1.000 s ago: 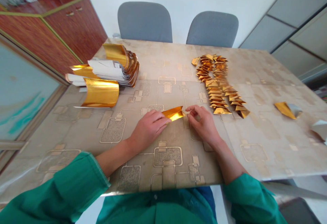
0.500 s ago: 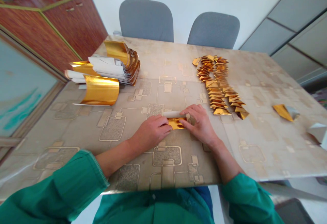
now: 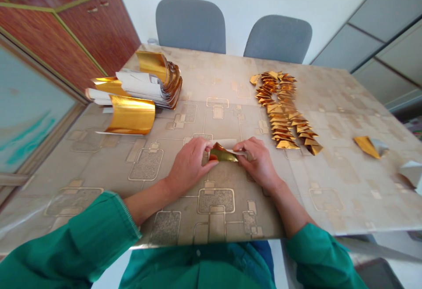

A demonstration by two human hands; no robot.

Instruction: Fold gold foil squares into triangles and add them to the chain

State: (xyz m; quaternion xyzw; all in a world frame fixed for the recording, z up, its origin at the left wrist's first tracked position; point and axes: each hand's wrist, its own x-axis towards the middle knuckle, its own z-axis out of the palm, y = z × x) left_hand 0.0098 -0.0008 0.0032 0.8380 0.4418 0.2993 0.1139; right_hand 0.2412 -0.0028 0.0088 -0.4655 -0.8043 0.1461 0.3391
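Observation:
Between my hands, a small folded piece of gold foil paper (image 3: 222,153) rises to a low peak, with its white backing showing behind it. My left hand (image 3: 189,161) pinches its left end between fingers and thumb. My right hand (image 3: 259,159) grips the right end, where a white strip sticks out. Up the table to the left stands a curled stack of gold-and-white foil sheets (image 3: 154,87), with a single curled gold sheet (image 3: 130,114) in front of it. Folded gold triangles (image 3: 283,109) lie in a long double row beyond my right hand.
The patterned beige table (image 3: 329,188) holds a loose gold piece (image 3: 367,146) and a silver-white piece (image 3: 410,172) at the right. Two grey chairs (image 3: 190,25) stand beyond it. A reddish wooden cabinet (image 3: 99,38) stands at the left.
The foil between my hands has gone from a flat strip with white on top to a peaked fold showing gold. My hands remain on it, and the view has shifted slightly.

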